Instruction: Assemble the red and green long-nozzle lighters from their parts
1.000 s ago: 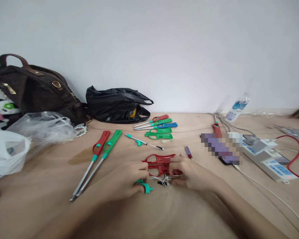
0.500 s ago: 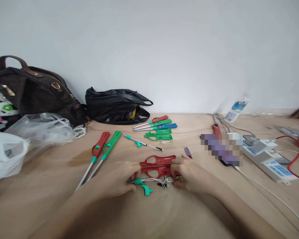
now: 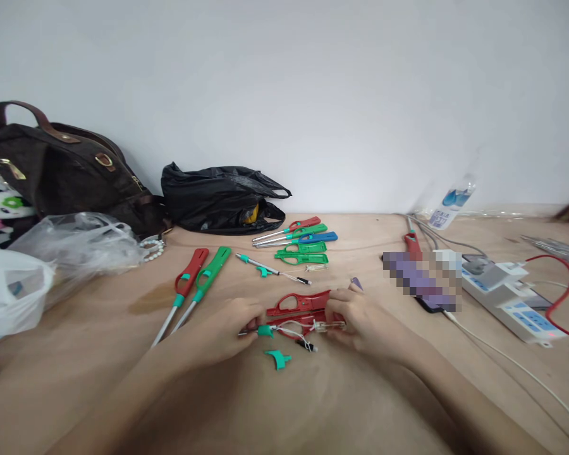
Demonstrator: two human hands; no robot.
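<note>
My left hand (image 3: 225,325) pinches a metal lighter tube with a teal collar (image 3: 265,330), just left of a red lighter casing (image 3: 308,299) whose two halves lie open on the table. Between the fingers of my right hand (image 3: 360,319) is a clear fuel tank (image 3: 328,325), partly hidden by the fingertips. White wires link these parts over the lower half of the casing. A small black igniter (image 3: 306,345) hangs or lies at the wires' lower end. Nearer to me a loose teal trigger (image 3: 279,359) rests on the table.
Behind lie a green casing (image 3: 313,258), another tube assembly (image 3: 260,263) and several whole lighters. Two long lighters, red (image 3: 193,275) and green (image 3: 214,273), are at the left. A phone (image 3: 429,304), power strip (image 3: 519,309) and cables occupy the right; bags (image 3: 222,199) stand along the wall.
Both hands have lifted the tube and the fuel tank slightly away from me, over the lower red half. The igniter shifted with the wires; the trigger stays put.
</note>
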